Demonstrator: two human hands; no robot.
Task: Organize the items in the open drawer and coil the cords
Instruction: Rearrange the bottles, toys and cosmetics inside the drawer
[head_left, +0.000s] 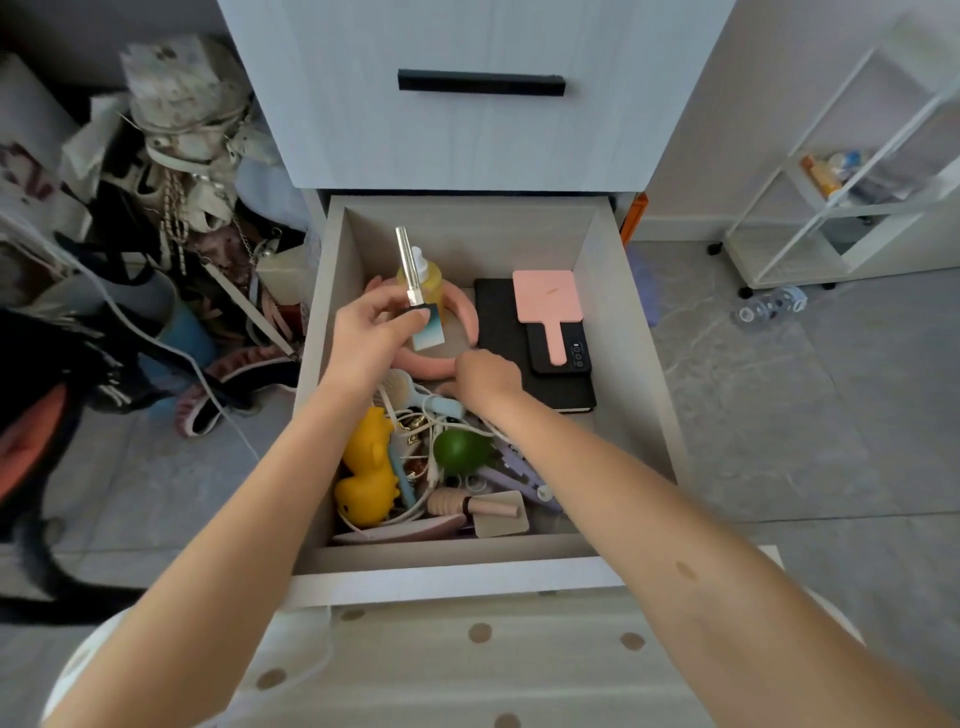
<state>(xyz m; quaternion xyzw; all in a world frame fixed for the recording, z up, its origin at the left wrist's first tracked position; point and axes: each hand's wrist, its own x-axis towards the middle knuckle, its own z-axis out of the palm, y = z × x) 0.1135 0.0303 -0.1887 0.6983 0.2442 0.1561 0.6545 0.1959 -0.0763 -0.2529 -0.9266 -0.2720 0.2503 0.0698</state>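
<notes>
While I reach into the drawer (613, 338), left hand (370, 332): pinches a silver tube (407, 265) upright over the pink ring (467, 318).
Right hand (485, 375): at the ring's near edge; I cannot tell its grip.
Cords (432, 420): tangled, nearer me than the ring.

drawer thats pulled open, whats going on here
A person is sorting the open pale grey wooden drawer. The left hand holds a slim silver tube with a black cap above its back half. The right hand reaches down beside the black notebook; whether it grips anything is hidden. The tangled white cords lie uncoiled at the front, by the yellow rubber duck and green ball.
</notes>
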